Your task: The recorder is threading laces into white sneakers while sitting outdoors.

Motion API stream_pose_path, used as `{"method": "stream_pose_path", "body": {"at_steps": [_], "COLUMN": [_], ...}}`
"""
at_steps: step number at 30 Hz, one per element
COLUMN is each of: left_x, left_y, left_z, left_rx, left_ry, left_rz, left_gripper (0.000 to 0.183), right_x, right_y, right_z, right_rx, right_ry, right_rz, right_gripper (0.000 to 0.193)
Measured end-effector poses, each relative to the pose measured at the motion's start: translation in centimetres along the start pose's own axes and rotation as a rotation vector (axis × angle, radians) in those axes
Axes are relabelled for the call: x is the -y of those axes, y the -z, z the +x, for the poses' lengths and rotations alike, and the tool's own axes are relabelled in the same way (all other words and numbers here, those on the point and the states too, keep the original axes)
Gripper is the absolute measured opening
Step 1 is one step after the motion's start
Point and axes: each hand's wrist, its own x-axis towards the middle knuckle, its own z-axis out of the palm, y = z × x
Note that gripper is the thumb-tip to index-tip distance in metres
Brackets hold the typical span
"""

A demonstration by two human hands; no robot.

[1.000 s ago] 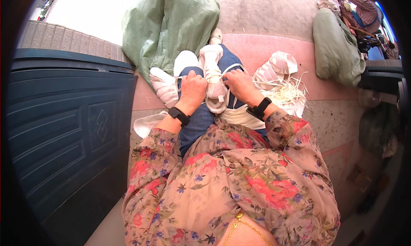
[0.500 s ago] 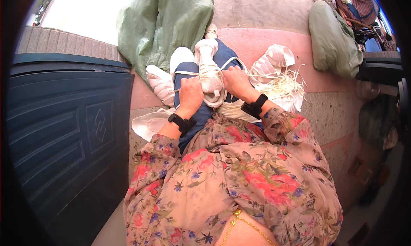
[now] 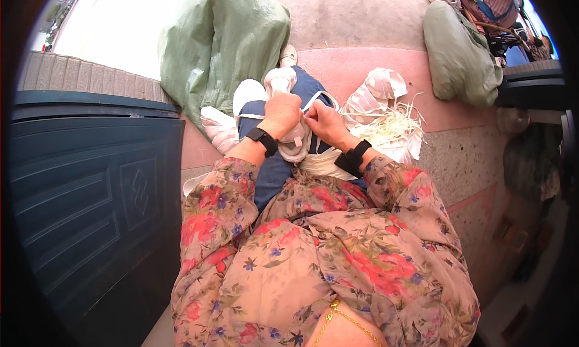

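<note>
A pale pink-white sneaker (image 3: 294, 149) rests between my knees on my blue trousers, its middle hidden behind my hands. Cream shoelace runs from it, with a loop (image 3: 319, 98) lying over my right thigh. My left hand (image 3: 281, 113) is closed over the sneaker with its back up, gripping lace; its fingertips are hidden. Close beside it, my right hand (image 3: 326, 124) pinches the lace between thumb and forefinger. The two hands nearly touch.
Loose cream laces (image 3: 395, 128) lie in a heap at right, beside pale shoes (image 3: 377, 89). More white shoes (image 3: 218, 128) sit left of my leg. A big green sack (image 3: 223, 45) stands ahead, another sack (image 3: 459, 54) far right. A dark blue door (image 3: 72, 184) borders the left.
My left hand has moved right and up across the sneaker, toward my right hand, which has shifted slightly. The lace, earlier pulled out to both sides, is now gathered between them.
</note>
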Motion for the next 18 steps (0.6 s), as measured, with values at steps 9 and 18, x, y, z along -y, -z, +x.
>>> {"method": "stream_pose_path", "body": {"at_steps": [9, 18], "left_x": [0.5, 1.8], "left_y": [-0.4, 0.5], "left_z": [-0.7, 3.2], "left_rx": [-0.172, 0.14], "left_ry": [-0.178, 0.223], "left_rz": [-0.042, -0.982], "left_gripper": [0.014, 0.013], "right_x": [-0.6, 0.7], "right_y": [0.0, -0.9], "right_z": [0.2, 0.8], "right_rx": [-0.009, 0.162], "right_ry": [0.286, 0.487], "right_rz": [-0.153, -0.808], "right_gripper": [0.008, 0.009]}}
